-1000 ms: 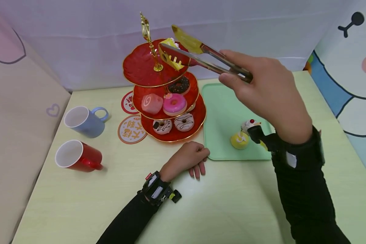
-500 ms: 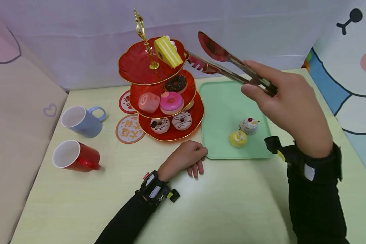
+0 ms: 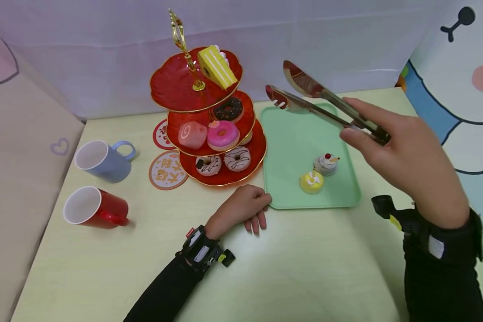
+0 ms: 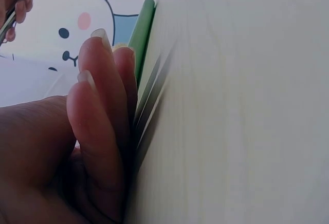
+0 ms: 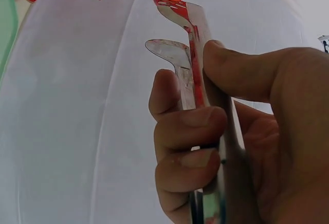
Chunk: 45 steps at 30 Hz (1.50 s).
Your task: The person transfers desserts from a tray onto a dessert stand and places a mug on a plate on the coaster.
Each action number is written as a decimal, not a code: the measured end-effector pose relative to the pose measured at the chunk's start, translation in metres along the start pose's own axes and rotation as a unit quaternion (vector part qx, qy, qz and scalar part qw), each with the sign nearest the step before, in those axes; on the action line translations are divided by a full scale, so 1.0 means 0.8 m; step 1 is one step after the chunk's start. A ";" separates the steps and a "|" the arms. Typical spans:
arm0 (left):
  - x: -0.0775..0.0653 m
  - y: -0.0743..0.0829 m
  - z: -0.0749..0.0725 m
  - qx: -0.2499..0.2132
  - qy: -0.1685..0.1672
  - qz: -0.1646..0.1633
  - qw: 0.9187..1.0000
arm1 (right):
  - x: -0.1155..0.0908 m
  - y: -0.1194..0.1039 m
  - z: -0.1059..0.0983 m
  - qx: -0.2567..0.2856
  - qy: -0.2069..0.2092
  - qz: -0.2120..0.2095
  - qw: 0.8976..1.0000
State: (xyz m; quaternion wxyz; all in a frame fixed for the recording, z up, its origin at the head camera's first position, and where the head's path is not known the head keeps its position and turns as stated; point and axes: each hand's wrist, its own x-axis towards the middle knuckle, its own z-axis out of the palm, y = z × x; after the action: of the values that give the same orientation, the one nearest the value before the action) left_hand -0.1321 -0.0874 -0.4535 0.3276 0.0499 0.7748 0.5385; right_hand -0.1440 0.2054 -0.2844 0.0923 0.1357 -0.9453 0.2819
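My right hand (image 3: 406, 156) grips metal serving tongs (image 3: 334, 107), whose two tips are spread apart with nothing between them. The tongs hang above the back of the green tray (image 3: 281, 192); in the right wrist view, fingers and thumb wrap round the tongs (image 5: 198, 75). On the red three-tier stand (image 3: 173, 85), a yellow cake slice (image 3: 217, 67) lies tilted on the top plate. Beside the tray's near left corner, my left hand (image 3: 241, 208) rests on the table with loosely bent fingers (image 4: 95, 126). A yellow cupcake (image 3: 311, 182) and a cherry-topped white one (image 3: 326, 164) sit on the tray.
The lower tiers bear a pink donut (image 3: 223, 134), a pink roll (image 3: 192, 135), a chocolate donut (image 3: 229, 108) and white donuts (image 3: 237, 158). At the left stand a blue mug (image 3: 104, 161) and a red mug (image 3: 98, 207). Round coasters (image 3: 168, 170) lie by the stand.
The tongs have drawn away from the cake slice, which lies on the top plate. My right hand has moved right and down with the tongs. My left hand stays by the tray.
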 end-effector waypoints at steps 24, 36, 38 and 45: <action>0.000 0.001 0.002 -0.002 0.003 -0.003 1.000 | -0.017 0.099 -0.011 -0.114 -0.238 0.111 0.958; -0.002 0.000 0.000 0.002 0.006 0.000 1.000 | -0.012 0.116 -0.012 -0.097 -0.291 0.113 0.945; -0.001 -0.001 0.000 0.001 0.005 -0.001 1.000 | -0.012 0.120 -0.010 -0.099 -0.292 0.105 0.945; -0.001 -0.001 0.001 0.000 0.005 -0.001 1.000 | -0.010 0.129 -0.006 -0.097 -0.297 0.085 0.946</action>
State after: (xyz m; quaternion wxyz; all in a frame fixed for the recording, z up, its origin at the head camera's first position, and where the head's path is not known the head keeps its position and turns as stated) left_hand -0.1310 -0.0877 -0.4543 0.3246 0.0465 0.7761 0.5387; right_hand -0.1677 0.2923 -0.3350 -0.2041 0.1233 -0.9607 0.1424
